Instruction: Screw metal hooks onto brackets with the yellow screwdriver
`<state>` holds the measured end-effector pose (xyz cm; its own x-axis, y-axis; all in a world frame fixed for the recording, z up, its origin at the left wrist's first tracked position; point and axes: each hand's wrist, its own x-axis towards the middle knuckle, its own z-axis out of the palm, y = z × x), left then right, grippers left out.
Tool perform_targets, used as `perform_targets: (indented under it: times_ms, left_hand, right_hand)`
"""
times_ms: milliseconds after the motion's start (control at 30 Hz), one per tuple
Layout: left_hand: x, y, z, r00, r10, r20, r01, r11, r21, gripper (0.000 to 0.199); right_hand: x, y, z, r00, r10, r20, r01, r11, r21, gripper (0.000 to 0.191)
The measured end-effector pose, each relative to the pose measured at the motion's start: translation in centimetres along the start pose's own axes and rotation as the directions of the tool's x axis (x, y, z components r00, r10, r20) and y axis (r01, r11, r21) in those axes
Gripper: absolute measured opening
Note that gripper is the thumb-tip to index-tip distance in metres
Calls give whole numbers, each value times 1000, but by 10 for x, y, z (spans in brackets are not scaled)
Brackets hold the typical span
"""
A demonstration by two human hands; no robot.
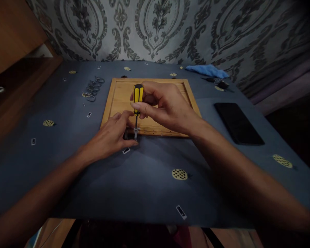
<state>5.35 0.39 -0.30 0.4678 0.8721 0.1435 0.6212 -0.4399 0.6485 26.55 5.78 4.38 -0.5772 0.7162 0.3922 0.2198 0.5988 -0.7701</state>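
Observation:
My right hand [162, 105] is closed round the handle of a yellow and black screwdriver [138, 96], which stands upright with its shaft pointing down. The tip meets a small metal hook [136, 133] at the near edge of a wooden board [151, 90]. From the left, my left hand [116, 132] pinches this hook between thumb and fingers, partly hiding it. A row of small dark holes runs along the board's near edge, right of the hook.
Several loose metal hooks [93, 88] lie left of the board. To the right is a black phone [238, 123]; behind it are a dark tool [219, 82] and a blue cloth [208, 70]. A wooden cabinet [14, 38] borders the patterned blue tablecloth [150, 186] at left.

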Motion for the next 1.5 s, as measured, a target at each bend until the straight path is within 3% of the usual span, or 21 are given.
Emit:
perform_targets:
  times_ms: [233, 700, 833, 900, 1033, 1100, 1500]
  left_hand:
    - [-2, 0, -1, 1000, 11, 3, -11, 999, 38, 62]
    - [0, 2, -2, 1000, 4, 5, -4, 999, 42, 59]
    - [0, 1, -2, 1000, 3, 2, -4, 999, 43, 60]
    - [0, 0, -1, 1000, -2, 0, 2, 999, 51, 64]
    - [1, 0, -1, 1000, -12, 12, 12, 998, 69, 73]
    - [1, -1, -1, 999, -22, 24, 20, 997, 73, 73]
    - [1, 1, -2, 999, -21, 36, 19, 998, 59, 71]
  right_hand:
    - [17, 9, -7, 996, -17, 86, 10, 997, 76, 46]
    - [30, 25, -7, 995, -16, 100, -4, 981, 192, 47]
    - [26, 18, -8, 995, 14, 96, -33, 979, 202, 43]
    - [20, 11, -10, 998, 9, 62, -22, 978, 207, 42]
    - [2, -2, -16, 991, 1, -137, 25, 982, 187, 45]
    - [-7, -3, -17, 983, 16, -184, 15, 986, 165, 48]
    - [-26, 1, 0, 968, 20, -249, 12, 992, 128, 46]
